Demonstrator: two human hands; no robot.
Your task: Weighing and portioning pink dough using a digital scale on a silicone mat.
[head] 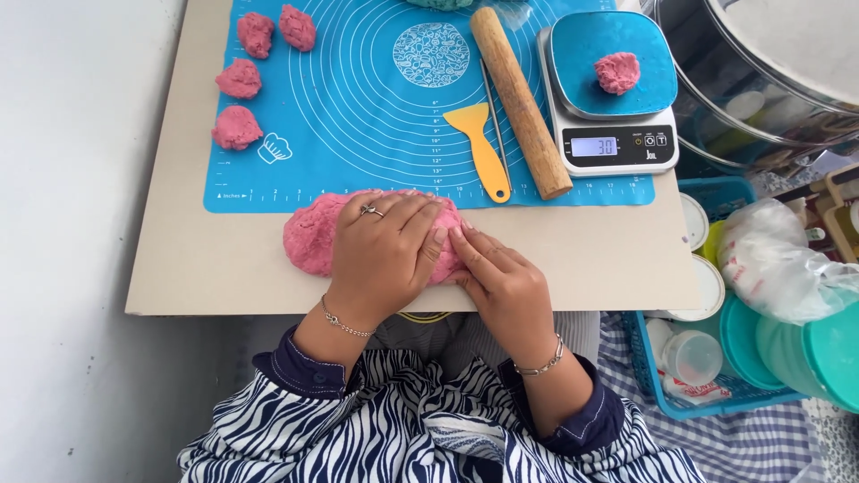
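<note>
A large lump of pink dough lies at the near edge of the beige board. My left hand, with a ring and a bracelet, rests palm-down on top of the lump. At the dough's right end my right hand presses in, its fingertips meeting the left hand's fingers. Several small pink dough pieces sit along the left side of the blue silicone mat. One more small piece lies on the blue-topped kitchen scale.
A wooden rolling pin and a yellow scraper lie on the mat next to the scale. A big metal pot stands at the back right. A blue basket with lidded tubs and plastic bags sits low at the right.
</note>
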